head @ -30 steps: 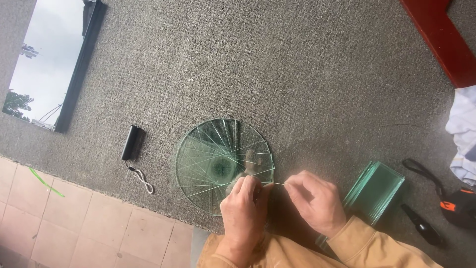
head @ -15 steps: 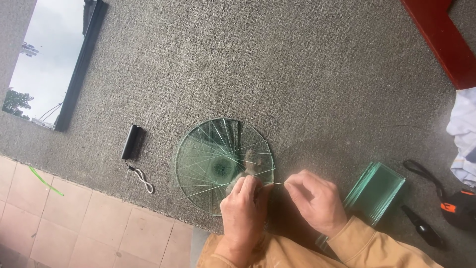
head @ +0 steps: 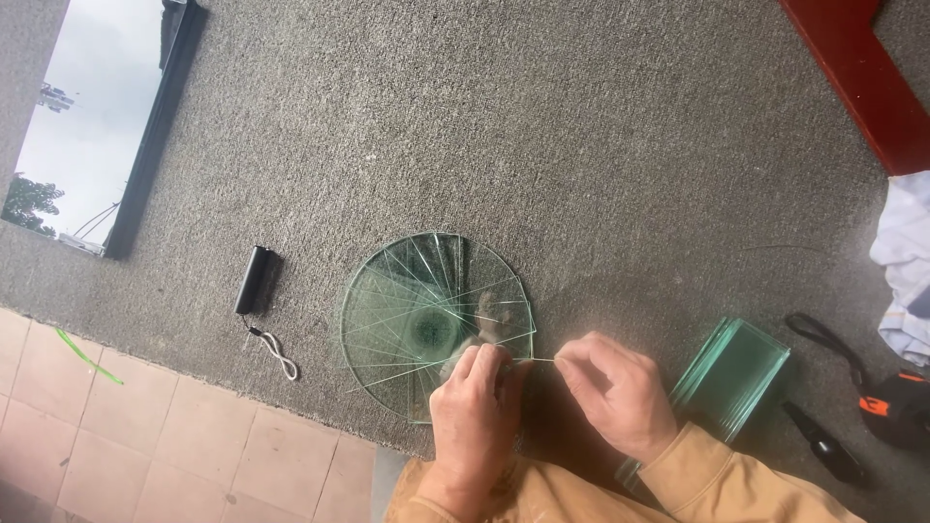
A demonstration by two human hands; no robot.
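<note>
A fan of thin green glass strips [head: 426, 315] lies in a round spiral stack on the grey carpet [head: 542, 145]. My left hand [head: 475, 412] rests on the stack's near right edge, its fingers pinching one end of a clear glass strip [head: 544, 360]. My right hand [head: 615, 392] pinches the other end of that same strip, just to the right of the round stack. Both wrists come out of tan sleeves at the bottom edge.
A stack of rectangular glass pieces [head: 731, 373] lies right of my hands. A small black device with a white cord [head: 255, 281] lies to the left. A mirror [head: 92, 121] leans at far left, black-and-orange tools [head: 877, 407] at far right, a red frame [head: 857, 73] at top right, white cloth [head: 906, 261] and pink floor tiles [head: 145, 436].
</note>
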